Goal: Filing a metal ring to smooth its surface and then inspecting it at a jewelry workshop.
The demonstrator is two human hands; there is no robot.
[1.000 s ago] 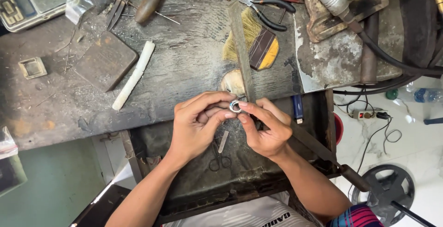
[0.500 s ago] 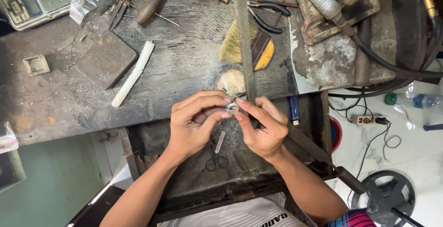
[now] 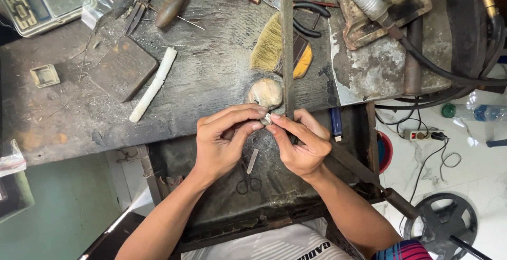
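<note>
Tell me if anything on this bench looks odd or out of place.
Nothing clearly wrong. The bench is cluttered and worn; both hands, left and right, pinch a small ring beside a long file. Scissors lie in the drawer below.

I see a worn, dark workbench (image 3: 211, 75) filling most of the view, with an open drawer tray (image 3: 274, 191) set under its front edge. Right of the bench lies a pale marble floor (image 3: 475, 159); left of it, a green surface (image 3: 68, 202).
</note>
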